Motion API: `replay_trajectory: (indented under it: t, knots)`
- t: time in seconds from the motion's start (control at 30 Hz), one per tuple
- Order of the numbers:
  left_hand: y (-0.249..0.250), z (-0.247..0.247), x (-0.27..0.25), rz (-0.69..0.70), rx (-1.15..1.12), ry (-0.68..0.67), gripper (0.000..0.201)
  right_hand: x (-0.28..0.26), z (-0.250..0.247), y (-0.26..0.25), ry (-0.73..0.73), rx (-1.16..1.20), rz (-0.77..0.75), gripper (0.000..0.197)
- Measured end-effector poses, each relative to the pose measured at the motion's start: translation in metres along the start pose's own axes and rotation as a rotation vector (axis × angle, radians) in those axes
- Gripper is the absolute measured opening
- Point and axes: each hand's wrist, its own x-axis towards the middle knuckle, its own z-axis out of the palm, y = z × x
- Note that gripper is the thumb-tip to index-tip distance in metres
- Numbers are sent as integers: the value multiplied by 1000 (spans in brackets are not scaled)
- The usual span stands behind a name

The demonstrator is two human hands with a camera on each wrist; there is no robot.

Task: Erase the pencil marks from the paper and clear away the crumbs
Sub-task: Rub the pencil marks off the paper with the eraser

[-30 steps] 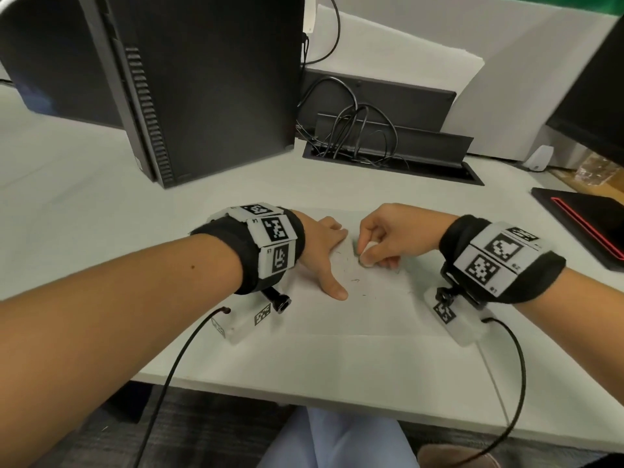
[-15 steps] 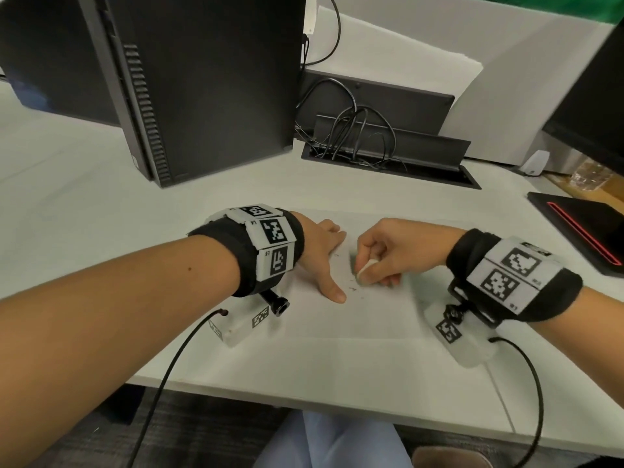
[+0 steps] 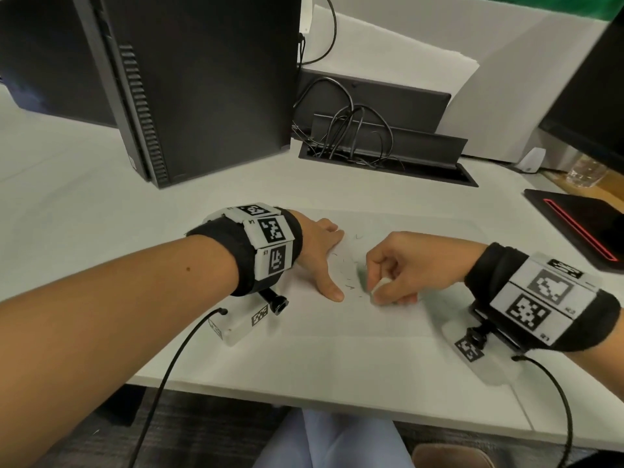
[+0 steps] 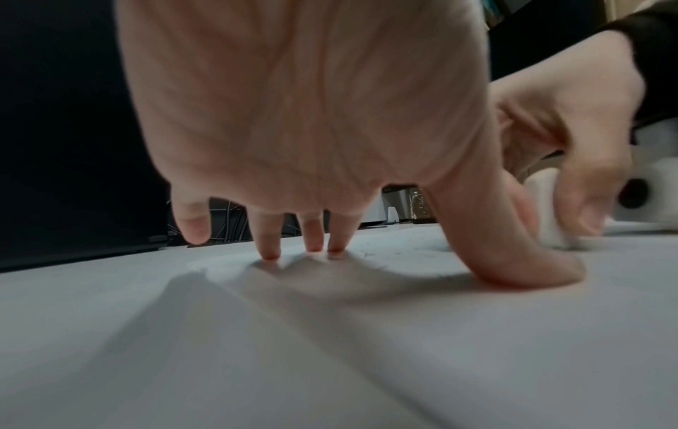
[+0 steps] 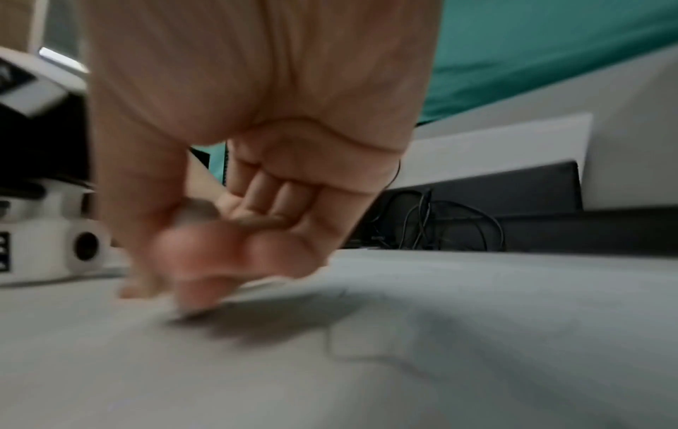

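Note:
A white sheet of paper [image 3: 398,319] lies flat on the desk in front of me. My left hand [image 3: 320,255] presses it down with straight, spread fingers and thumb [image 4: 528,267]. My right hand [image 3: 401,268] pinches a small white eraser [image 3: 381,285] against the paper, just right of the left thumb; in the left wrist view the eraser [image 4: 546,203] shows as a blurred white block. Thin dark crumbs and faint pencil marks [image 3: 347,261] are scattered between the two hands. In the right wrist view the curled fingers [image 5: 220,255] are blurred and hide the eraser.
A black computer tower [image 3: 202,79] stands at the back left. Behind the paper is an open cable tray [image 3: 388,153] with black wires. A black and red pad [image 3: 587,228] lies at the right, with a monitor [image 3: 597,106] and a clear glass [image 3: 584,173] beyond it.
My right hand has drawn the eraser nearer to me along the paper, beside the left thumb. The left hand has stayed pressed on the sheet.

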Motion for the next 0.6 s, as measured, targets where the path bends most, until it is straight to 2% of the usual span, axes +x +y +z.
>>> replay_trajectory:
  t: [0.13, 0.27, 0.4, 0.6]
  knots:
    - [2, 0, -2, -5, -1, 9, 112, 2, -12, 6, 109, -30, 50, 9]
    - [2, 0, -3, -12, -12, 20, 113, 7, -8, 3, 51, -17, 12, 7]
    - [-1, 3, -4, -45, -46, 26, 116, 20, -24, 3, 186, -87, 14, 7]
    - [-3, 3, -2, -44, 6, 72, 109, 42, -27, 0, 172, -56, 8, 11]
